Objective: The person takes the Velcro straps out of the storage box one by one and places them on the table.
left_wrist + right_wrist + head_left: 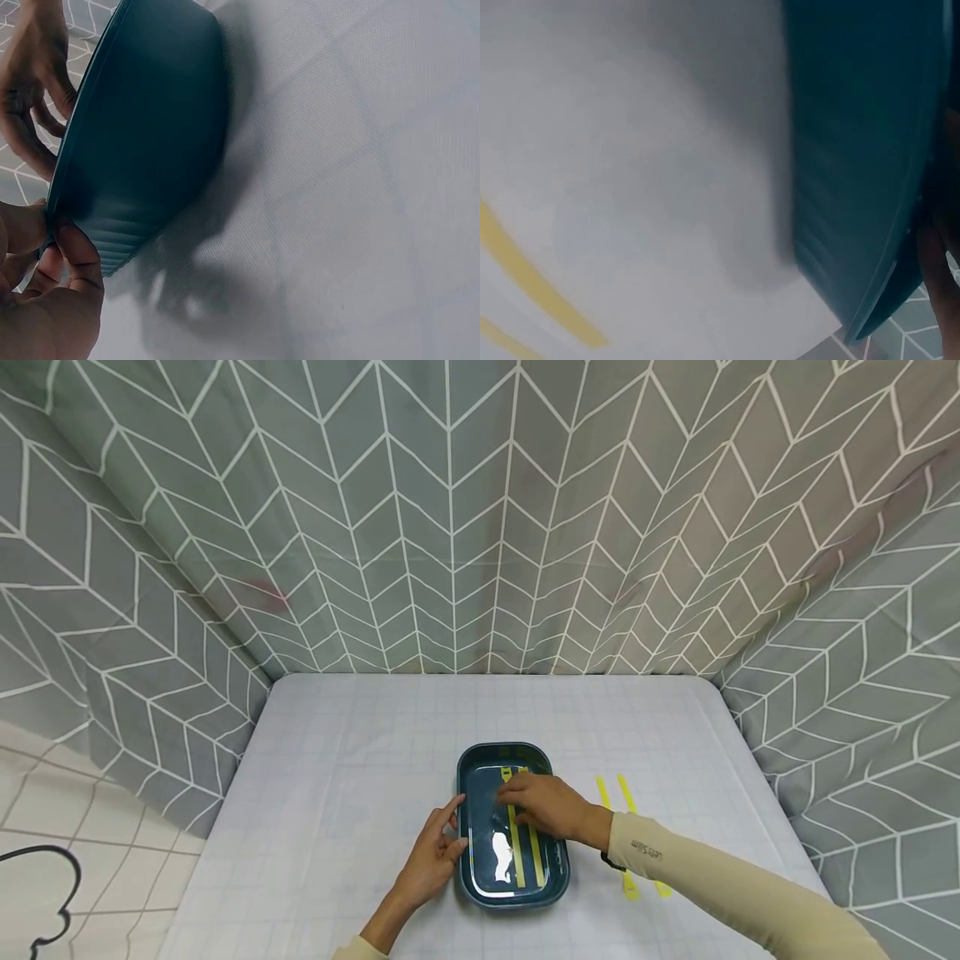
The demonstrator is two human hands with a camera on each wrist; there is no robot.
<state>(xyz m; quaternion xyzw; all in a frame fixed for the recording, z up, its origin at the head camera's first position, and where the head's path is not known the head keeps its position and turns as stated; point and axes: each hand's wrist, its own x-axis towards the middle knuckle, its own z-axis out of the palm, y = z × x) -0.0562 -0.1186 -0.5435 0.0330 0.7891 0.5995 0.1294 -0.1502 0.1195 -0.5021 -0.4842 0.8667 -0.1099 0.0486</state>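
A dark teal rectangular dish (pixel 480 860) with rounded corners sits on the cloth-covered table. Two yellow strips (pixel 517 852) lie lengthwise inside it, on the right half of its floor. At the left rim, my left hand (pixel 431 856) pinches the wall; the left wrist view shows its fingers against the rim (pixel 56 199). From the right, my right hand (pixel 551 806) reaches over the dish, its bent fingers above the strips and partly covering them. In the left wrist view its thumb and fingers look apart. Its fingertips are hidden behind the dish wall there.
Two more yellow strips (pixel 630 797) lie on the table (pixel 360 760) to the right of the dish, partly under the right forearm. A grey curtain (pixel 450 568) with white lines hangs behind the table and along both sides.
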